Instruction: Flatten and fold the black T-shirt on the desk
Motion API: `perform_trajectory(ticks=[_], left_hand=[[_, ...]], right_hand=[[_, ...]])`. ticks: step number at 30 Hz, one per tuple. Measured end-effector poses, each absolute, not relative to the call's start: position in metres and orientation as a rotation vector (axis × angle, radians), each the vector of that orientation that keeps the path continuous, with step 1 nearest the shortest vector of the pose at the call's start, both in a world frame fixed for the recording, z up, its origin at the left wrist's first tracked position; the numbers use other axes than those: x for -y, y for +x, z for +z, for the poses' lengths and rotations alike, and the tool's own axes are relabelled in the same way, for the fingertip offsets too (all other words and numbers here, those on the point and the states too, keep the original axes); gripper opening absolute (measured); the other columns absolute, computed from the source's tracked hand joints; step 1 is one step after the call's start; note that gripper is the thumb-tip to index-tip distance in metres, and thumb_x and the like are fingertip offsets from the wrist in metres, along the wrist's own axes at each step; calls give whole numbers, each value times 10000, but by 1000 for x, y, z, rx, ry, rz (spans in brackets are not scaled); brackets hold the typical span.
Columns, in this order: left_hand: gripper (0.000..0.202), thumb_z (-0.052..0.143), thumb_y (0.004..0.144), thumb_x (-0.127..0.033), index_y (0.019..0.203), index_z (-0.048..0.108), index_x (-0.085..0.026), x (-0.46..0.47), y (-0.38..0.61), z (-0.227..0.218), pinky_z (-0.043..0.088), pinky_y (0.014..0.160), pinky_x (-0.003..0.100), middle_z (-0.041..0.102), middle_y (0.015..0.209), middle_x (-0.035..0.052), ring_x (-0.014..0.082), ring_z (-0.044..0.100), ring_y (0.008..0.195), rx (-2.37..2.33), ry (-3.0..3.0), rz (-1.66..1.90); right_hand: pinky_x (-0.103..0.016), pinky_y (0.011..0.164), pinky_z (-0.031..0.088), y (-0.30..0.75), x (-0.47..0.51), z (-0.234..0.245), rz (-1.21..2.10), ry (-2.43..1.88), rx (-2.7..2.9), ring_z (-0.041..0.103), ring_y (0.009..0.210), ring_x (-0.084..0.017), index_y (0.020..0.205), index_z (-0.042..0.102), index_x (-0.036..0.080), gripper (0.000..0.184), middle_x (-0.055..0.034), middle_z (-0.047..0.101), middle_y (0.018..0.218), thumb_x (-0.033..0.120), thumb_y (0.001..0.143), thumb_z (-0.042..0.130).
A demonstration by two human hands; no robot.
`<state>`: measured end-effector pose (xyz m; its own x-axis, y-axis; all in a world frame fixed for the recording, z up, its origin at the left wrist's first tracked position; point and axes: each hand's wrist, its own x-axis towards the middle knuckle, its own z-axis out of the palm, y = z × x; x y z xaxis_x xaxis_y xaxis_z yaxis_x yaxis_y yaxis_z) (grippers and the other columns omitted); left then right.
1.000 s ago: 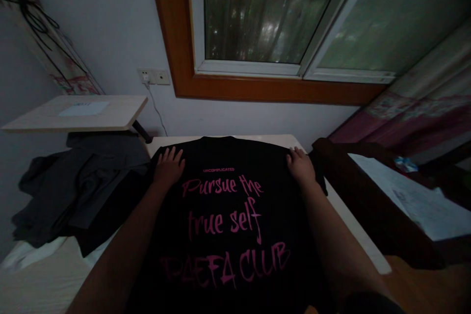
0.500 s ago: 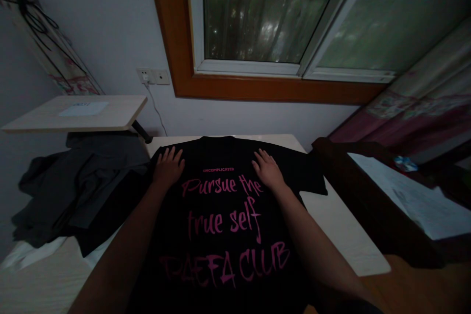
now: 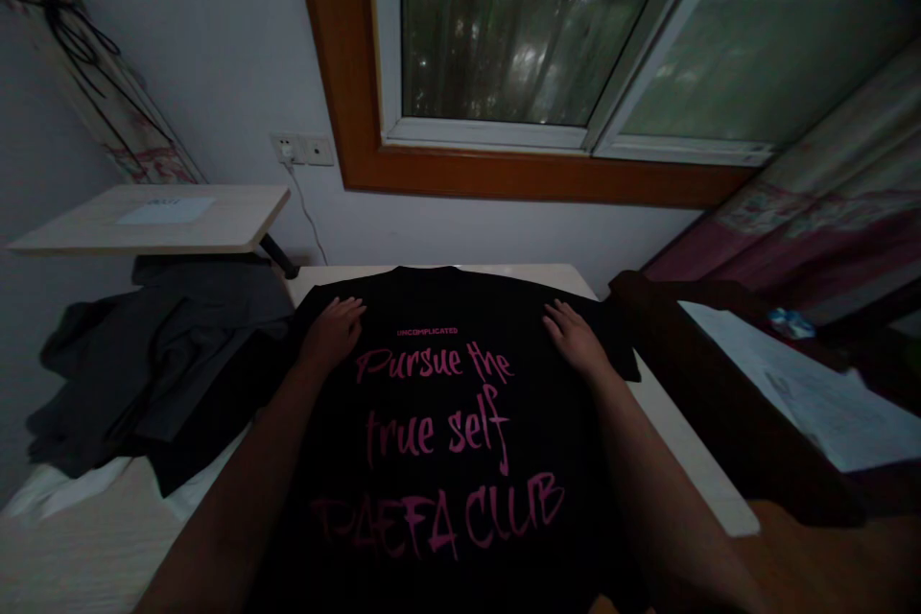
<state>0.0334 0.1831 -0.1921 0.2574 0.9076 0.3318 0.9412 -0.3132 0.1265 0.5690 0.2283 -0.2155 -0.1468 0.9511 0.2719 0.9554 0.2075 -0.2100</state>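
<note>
A black T-shirt (image 3: 432, 307) with pink lettering lies spread out on a pale table (image 3: 691, 460), its collar toward the wall. On the shirt's upper left, near the shoulder, rests my left hand (image 3: 335, 334), palm down with the fingers stretched out. My right hand (image 3: 574, 334) lies flat on the upper right of the shirt, close to the sleeve, fingers extended. Neither hand grips the cloth. The lower end of the shirt runs out of view at the bottom.
Dark grey clothes (image 3: 173, 345) are heaped at the left, below a raised wooden shelf (image 3: 245, 221) with a paper label. Right of the table, papers (image 3: 798, 384) lie on a dark brown surface (image 3: 734, 403). A window (image 3: 518, 29) and a wall socket (image 3: 302, 150) are behind.
My right hand has slid to the right across the shirt toward the sleeve. My left hand has turned slightly, staying near the left shoulder. The shirt lies as before.
</note>
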Motion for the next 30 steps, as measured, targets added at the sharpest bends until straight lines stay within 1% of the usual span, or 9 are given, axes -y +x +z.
perform_trajectory(ticks=[2,4,8,12,16,20,24,27,30], left_hand=[[458,376,971,-242,1332,644,-153,-177,36,-194,347,1227,429,586,1459,95,223,518,1383,1758,-2498,-543],[476,377,984,-270,1381,603,-136,-169,41,-196,359,1220,445,529,1512,113,245,459,1433,1779,-2505,-525],[535,377,1013,-351,1483,490,-123,-150,55,-198,291,1234,532,392,1605,137,302,329,1506,1848,-2441,-364],[579,351,1029,-434,1526,433,-149,-144,67,-195,259,1233,559,315,1644,127,312,266,1531,1916,-2385,-238],[605,313,1034,-466,1526,430,-134,-160,84,-188,248,1230,572,313,1644,129,314,259,1533,1954,-2332,-210],[634,312,1027,-486,1524,429,-110,-185,110,-186,249,1233,547,341,1630,141,306,276,1527,1939,-2360,-230],[635,289,1031,-460,1542,394,-97,-201,128,-190,216,1246,514,329,1634,148,287,268,1531,1974,-2274,-310],[649,302,1024,-478,1550,383,-106,-209,123,-193,196,1255,486,322,1638,138,274,256,1537,2047,-2199,-321],[665,307,1015,-497,1553,383,-114,-216,100,-194,198,1255,480,313,1643,132,277,246,1541,2132,-2145,-293]], right_hand=[[-484,1211,320,578,-229,-217,-79,-1808,2164,344,1485,-296,1448,553,112,553,-153,408,1578,439,1052,349],[-510,1200,327,583,-229,-217,-123,-1857,2176,328,1492,-308,1480,521,142,543,-138,372,1602,434,1054,354],[-561,1179,335,582,-232,-212,-105,-1983,2193,294,1502,-340,1517,478,178,538,-133,323,1627,436,1058,371],[-580,1176,331,562,-236,-197,-66,-1996,2150,283,1505,-341,1508,482,153,540,-152,332,1619,434,1072,331],[-543,1201,304,509,-237,-182,-48,-1840,2212,272,1512,-326,1503,484,134,548,-156,298,1633,444,1069,357],[-511,1233,238,427,-233,-177,47,-1640,2356,227,1531,-295,1535,436,137,563,-134,275,1646,452,1075,358],[-491,1242,209,358,-228,-181,97,-1524,2431,220,1533,-285,1550,409,125,582,-140,259,1650,454,1071,386],[-476,1248,192,341,-231,-186,78,-1484,2444,227,1531,-269,1537,444,170,546,-118,292,1643,452,1071,399],[-456,1246,203,354,-242,-189,61,-1520,2431,226,1533,-256,1535,454,209,535,-97,287,1648,471,1072,392]])
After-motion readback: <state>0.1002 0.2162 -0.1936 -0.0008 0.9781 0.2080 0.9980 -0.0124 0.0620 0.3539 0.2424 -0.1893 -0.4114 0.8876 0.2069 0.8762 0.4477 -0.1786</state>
